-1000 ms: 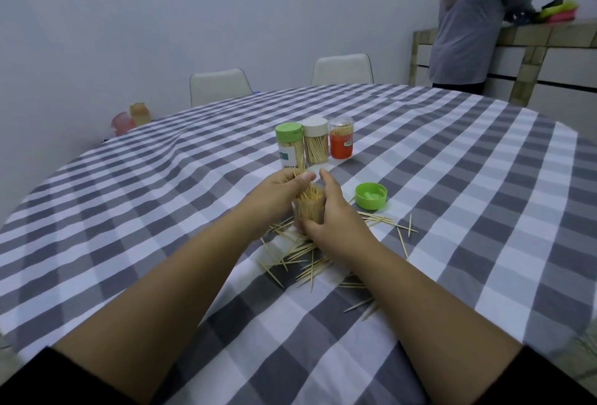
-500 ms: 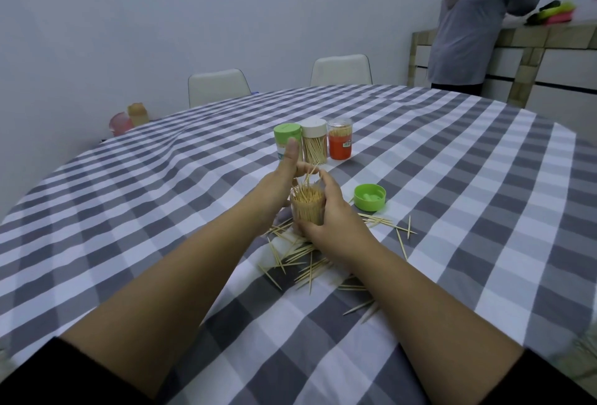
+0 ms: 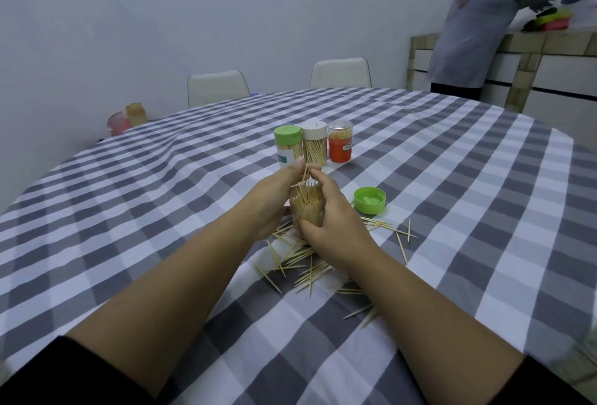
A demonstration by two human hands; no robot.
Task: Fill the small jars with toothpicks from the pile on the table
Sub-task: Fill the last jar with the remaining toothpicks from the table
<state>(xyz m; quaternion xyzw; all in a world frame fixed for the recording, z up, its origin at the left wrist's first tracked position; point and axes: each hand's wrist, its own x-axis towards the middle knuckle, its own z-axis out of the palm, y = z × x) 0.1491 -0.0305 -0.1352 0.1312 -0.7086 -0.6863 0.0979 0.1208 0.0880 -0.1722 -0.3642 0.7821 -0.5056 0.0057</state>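
A: What sits at the far left edge of the table [image 3: 135, 211]?

B: Two small containers, a pink one [image 3: 119, 123] and a yellowish one [image 3: 137, 113], beyond the checked cloth. Behind the table stand two pale chairs [image 3: 218, 87].

A: And the left hand [image 3: 270, 200]?

B: It rests against the left side of the open jar [image 3: 307, 207], thumb and fingers pinched together on a few toothpicks [image 3: 304, 178] that stick up above the jar's mouth.

A: Where is that jar?

B: Near the middle of the table, upright between the two hands and packed nearly full. The loose pile [image 3: 300, 259] lies scattered on the cloth just below and to the right of it.

A: The right hand [image 3: 332, 220]?

B: Wrapped around the jar's right side, clamped on it, forefinger raised by the rim.

A: Further back?

B: Three closed jars in a row, touching or nearly so: a green-lidded jar [image 3: 287, 146], a white-lidded jar [image 3: 314, 146] and an orange-labelled jar [image 3: 340, 143], all holding toothpicks.

A: To the right?

B: A green lid [image 3: 369, 200] lies upside down just beside the right hand. At the far right a person in grey [image 3: 478, 26] leans over a counter [image 3: 549, 46].
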